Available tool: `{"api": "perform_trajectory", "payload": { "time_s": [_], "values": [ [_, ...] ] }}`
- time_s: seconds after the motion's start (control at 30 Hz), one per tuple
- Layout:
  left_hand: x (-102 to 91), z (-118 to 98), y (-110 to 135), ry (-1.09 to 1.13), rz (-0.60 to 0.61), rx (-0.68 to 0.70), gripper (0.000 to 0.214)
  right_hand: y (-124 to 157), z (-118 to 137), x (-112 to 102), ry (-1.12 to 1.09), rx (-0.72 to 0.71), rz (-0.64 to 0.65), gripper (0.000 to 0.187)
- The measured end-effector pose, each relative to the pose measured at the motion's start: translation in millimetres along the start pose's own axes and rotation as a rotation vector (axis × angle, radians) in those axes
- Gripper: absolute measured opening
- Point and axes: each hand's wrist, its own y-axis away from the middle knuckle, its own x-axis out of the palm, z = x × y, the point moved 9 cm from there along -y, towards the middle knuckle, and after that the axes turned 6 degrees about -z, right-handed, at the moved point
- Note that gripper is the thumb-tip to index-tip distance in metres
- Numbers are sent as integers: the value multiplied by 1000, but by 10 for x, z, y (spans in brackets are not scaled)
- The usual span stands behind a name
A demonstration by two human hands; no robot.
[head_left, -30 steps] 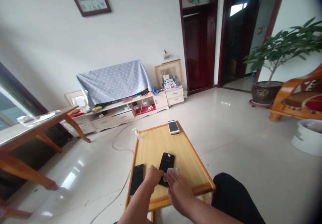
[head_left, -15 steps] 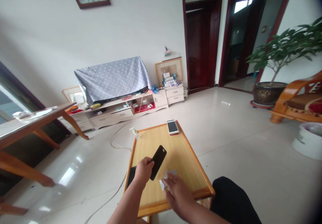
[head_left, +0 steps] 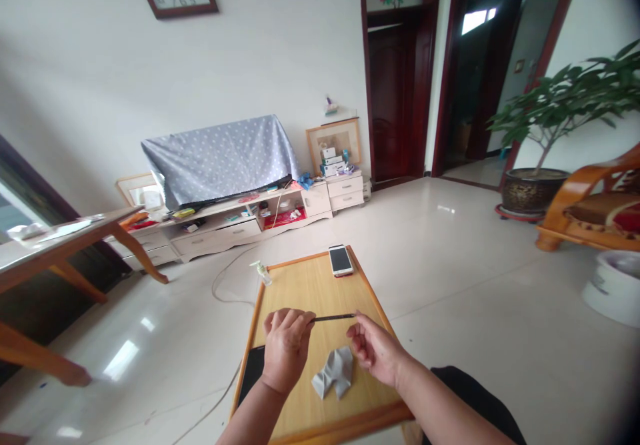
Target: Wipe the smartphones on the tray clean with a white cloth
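Note:
My left hand (head_left: 289, 346) grips one end of a thin black smartphone (head_left: 333, 317), which is turned edge-on above the small wooden table (head_left: 295, 421). At the phone's other end are the fingertips of my right hand (head_left: 373, 350), its remaining fingers curled below. A crumpled grey cloth (head_left: 335, 371) lies on the tabletop beneath and between the hands. Left of my left wrist, a dark flat object (head_left: 251, 368) rests at the table's edge, partly covered by my arm.
At the table's far end lie a white phone (head_left: 341, 260) and, at the left corner, a clear pump bottle (head_left: 261, 273). A cable (head_left: 215, 285) runs over the floor on the left. My dark-clothed knee (head_left: 475, 398) is by the right edge.
My right hand has let go of the grey cloth and risen to the phone's end. My left hand has tilted the phone from face-on to edge-on.

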Motion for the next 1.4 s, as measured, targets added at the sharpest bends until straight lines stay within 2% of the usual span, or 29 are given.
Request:
{"api": "perform_trajectory", "payload": {
  "time_s": [0.07, 0.17, 0.37, 0.5, 0.6, 0.67, 0.73, 0.87, 0.93, 1.2, 1.4],
  "values": [
    [25, -15, -45, 18, -11, 21, 30, -6, 30, 48, -81, 75, 86, 35],
    [92, 23, -126, 44, -23, 34, 30, 4, 71, 95, -177, 147, 149, 22],
    [247, 115, -368, 133, -64, 78, 30, -59, 206, 178, -217, 209, 217, 17],
    [354, 149, -586, 171, -75, 110, 33, -200, 335, 203, -209, 167, 222, 19],
    [498, 275, -743, 193, -129, 29, 38, -388, 497, 157, -132, 23, 135, 20],
    [670, 417, -813, 243, -182, -83, 45, -541, 631, 104, -72, -92, 54, 19],
    [919, 575, -848, 328, -216, -216, 46, -711, 750, 50, -35, -174, -16, 17],
    [1609, 785, -878, 559, -75, -468, 42, -1058, 962, -54, -12, -282, -111, 15],
    [1859, 817, -899, 647, -14, -559, 43, -1204, 1059, -95, -3, -328, -144, 15],
    [2361, 740, -1136, 744, 95, -662, 59, -1629, 1246, -142, 51, -398, -185, 16],
    [2643, 729, -1322, 743, 171, -643, 69, -1844, 1241, -185, 86, -387, -197, 19]
  ]
}}
